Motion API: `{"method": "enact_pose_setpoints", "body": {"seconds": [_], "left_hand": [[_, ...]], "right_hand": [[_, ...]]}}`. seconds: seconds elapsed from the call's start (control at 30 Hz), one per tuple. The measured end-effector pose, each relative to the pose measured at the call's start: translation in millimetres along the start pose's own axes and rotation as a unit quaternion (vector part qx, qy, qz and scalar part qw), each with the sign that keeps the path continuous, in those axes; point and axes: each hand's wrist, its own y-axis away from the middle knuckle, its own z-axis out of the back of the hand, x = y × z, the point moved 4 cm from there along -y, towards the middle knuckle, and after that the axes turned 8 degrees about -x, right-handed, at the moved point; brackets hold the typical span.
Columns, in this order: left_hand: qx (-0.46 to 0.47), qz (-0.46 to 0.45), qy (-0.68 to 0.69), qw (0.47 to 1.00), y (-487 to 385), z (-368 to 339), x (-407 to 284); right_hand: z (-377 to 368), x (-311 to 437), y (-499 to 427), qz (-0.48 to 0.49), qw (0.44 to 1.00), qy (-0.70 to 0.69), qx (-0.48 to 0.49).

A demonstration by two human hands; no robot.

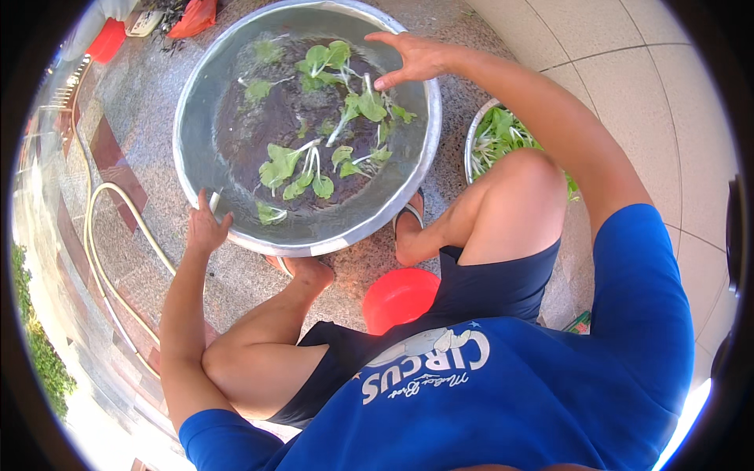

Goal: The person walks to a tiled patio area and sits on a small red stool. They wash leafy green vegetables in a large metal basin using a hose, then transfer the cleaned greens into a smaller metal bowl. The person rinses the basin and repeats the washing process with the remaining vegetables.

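Observation:
A large round metal basin (439, 112) of water stands on the ground before me. Several leafy green vegetables with white stems (283, 163) float in it. My left hand (209, 226) is at the basin's near left rim, fingers spread, beside a short pale piece (215, 199) that may be the hose's end; whether I touch it I cannot tell. Over the far right rim reaches my right hand (412, 57), its fingers apart, with the thumb close to the stem of a floating plant (370, 106). Nothing shows in its grasp.
A smaller metal bowl of greens (500, 138) is by my right knee. Between my legs sits a red plastic basin (400, 297). A pale hose (91, 235) curls on the left. At the far left are a red container (108, 41) and a red plastic bag (194, 20).

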Motion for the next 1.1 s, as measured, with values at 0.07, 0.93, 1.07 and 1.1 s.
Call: {"method": "enact_pose_setpoints", "body": {"seconds": [0.07, 0.93, 1.07, 1.1], "left_hand": [[0.014, 0.03, -0.003, 0.999, 0.2, 1.8, 2.4], [0.116, 0.084, 0.024, 0.989, -15.3, -0.3, -6.0], [0.134, 0.07, 0.064, 0.987, -7.1, 5.8, 3.4], [0.139, 0.074, 0.064, 0.985, -4.7, 6.8, 5.8]], "right_hand": [[-38.2, 7.3, -39.3, -0.196, 0.971, -0.083, 0.108], [-292.6, 273.3, -40.4, -0.206, 0.8, -0.538, 0.167], [-249.5, 244.0, -2.7, -0.229, 0.658, -0.673, 0.249], [-227.1, 234.7, 2.5, -0.236, 0.656, -0.671, 0.254]]}}
